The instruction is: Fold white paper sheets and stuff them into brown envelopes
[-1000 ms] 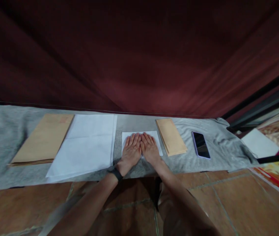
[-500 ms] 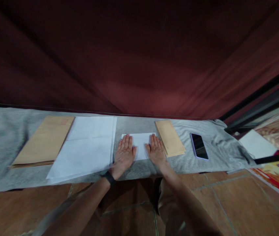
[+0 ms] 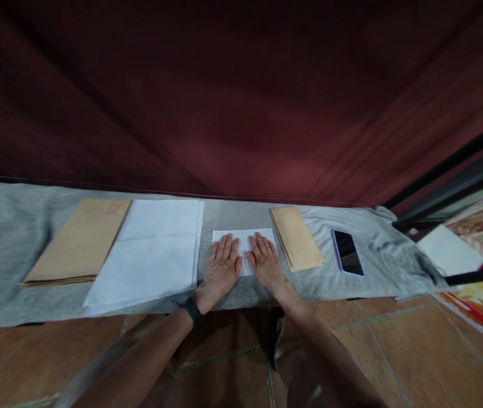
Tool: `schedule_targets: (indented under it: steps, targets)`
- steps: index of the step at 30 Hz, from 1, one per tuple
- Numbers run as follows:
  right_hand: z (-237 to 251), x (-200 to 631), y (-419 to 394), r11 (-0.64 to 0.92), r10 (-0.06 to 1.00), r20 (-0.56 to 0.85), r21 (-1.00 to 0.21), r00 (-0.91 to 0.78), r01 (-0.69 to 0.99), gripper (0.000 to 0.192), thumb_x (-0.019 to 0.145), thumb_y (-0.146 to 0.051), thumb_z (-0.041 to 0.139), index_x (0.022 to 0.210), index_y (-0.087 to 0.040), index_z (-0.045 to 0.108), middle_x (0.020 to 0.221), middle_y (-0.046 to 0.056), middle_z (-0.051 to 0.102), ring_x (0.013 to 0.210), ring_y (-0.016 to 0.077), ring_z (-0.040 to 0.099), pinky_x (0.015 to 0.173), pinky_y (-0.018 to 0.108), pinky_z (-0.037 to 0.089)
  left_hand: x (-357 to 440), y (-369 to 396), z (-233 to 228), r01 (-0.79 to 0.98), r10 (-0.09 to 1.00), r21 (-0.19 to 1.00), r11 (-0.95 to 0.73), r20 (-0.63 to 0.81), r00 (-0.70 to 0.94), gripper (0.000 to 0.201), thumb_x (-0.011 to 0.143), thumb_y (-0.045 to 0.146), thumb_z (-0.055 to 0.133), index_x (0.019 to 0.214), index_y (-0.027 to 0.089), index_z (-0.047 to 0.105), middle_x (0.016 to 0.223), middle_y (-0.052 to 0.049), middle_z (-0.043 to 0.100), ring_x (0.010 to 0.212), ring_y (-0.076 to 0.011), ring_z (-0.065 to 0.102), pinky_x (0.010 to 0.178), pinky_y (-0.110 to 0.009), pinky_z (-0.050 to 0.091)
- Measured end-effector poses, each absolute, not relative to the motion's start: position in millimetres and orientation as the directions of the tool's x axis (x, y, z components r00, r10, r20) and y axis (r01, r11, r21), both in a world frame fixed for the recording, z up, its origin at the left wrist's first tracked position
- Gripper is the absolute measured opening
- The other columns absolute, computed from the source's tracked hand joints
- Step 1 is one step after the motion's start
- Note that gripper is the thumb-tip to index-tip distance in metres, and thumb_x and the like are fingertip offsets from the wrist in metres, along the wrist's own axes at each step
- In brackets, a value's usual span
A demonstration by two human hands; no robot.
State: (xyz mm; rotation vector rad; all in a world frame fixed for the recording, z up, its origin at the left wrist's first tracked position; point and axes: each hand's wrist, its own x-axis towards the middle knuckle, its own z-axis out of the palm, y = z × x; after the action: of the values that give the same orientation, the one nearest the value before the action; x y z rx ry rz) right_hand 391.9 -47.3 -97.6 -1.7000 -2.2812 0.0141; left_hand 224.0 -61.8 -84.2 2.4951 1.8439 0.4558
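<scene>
Left hand [image 3: 221,267] is lying flat, palm down, fingers spread only slightly and pointing away from the person, pressing on the left part of a folded white paper [image 3: 245,239]. Right hand [image 3: 265,263] is doing the same on the right part, flat and open, nothing pinched. The two hands are sitting just beside each other, thumbs near but a thin strip of paper is showing between them. A black wristband [image 3: 191,309] is wrapping the left wrist.

The folded white paper is lying on a grey cloth [image 3: 7,238] that is covering the low surface, roughly in the middle of it, its far edge showing beyond the fingertips. It is probably a sheet folded down to a smaller size, but the layers are too blurred to tell.

Just left of the hands a stack of larger white sheets [image 3: 152,252] is lying flat, its right edge near the left hand. Further left a pile of brown envelopes [image 3: 82,241] is touching or slightly overlapping that stack. Just right of the paper a narrower pile of brown envelopes [image 3: 296,237] is lying, angled a little. Beyond it a dark phone [image 3: 347,253] is resting face up on the cloth. A dark red curtain [image 3: 241,96] is hanging behind the surface. A tiled floor [image 3: 394,351] is showing below.
</scene>
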Motion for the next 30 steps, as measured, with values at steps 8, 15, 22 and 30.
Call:
schedule_targets:
  steps: [8, 15, 22, 30]
  targets:
    - [-91.6, 411.0, -39.9, 0.129, 0.955, 0.295, -0.281, -0.043, 0.951, 0.055, 0.101, -0.029, 0.040, 0.149, -0.002, 0.043, 0.153, 0.025, 0.044, 0.142, 0.0321, 0.044, 0.113, 0.048, 0.039, 211.2, -45.6, -94.9, 0.823, 0.969, 0.545, -0.162, 0.246, 0.028, 0.061, 0.091, 0.028, 0.049, 0.148, 0.007, 0.045, 0.163, -0.021, 0.030, 0.151, -0.0346, 0.029, 0.121, -0.053, 0.032]
    - [-83.9, 416.1, -36.5, 0.075, 0.972, 0.236, -0.346, 0.009, 0.935, 0.056, 0.093, -0.022, 0.045, 0.147, -0.005, 0.046, 0.146, 0.023, 0.053, 0.136, 0.0335, 0.049, 0.109, 0.047, 0.042, 189.8, -21.1, -84.8, 0.320, 0.966, 0.942, 0.100, -0.015, -0.259, 0.061, 0.079, 0.027, 0.060, 0.139, 0.018, 0.051, 0.137, -0.014, 0.061, 0.122, -0.0274, 0.062, 0.102, -0.043, 0.052]
    - [-83.5, 416.2, -31.4, 0.122, 0.970, 0.241, -0.378, -0.029, 0.918, 0.060, 0.091, -0.021, 0.046, 0.150, -0.006, 0.041, 0.152, 0.022, 0.046, 0.142, 0.0323, 0.040, 0.113, 0.049, 0.040, 194.6, -20.3, -57.7, -0.199, 0.952, 0.944, 0.262, -0.287, -0.110, 0.047, 0.058, 0.031, 0.077, 0.100, 0.012, 0.069, 0.080, -0.005, 0.074, 0.067, -0.0195, 0.067, 0.062, -0.030, 0.052]
    - [-43.9, 434.2, -15.6, 0.335, 0.839, 0.540, -0.423, -0.063, 0.842, 0.056, 0.093, -0.022, 0.046, 0.148, -0.018, 0.045, 0.143, 0.014, 0.053, 0.142, 0.0280, 0.039, 0.119, 0.054, 0.031, 190.9, -30.3, -8.3, 0.046, 0.991, 0.992, -0.121, 0.123, -0.056, 0.023, 0.079, 0.039, 0.070, 0.089, 0.018, 0.071, 0.088, -0.004, 0.076, 0.084, -0.0206, 0.070, 0.077, -0.031, 0.054]
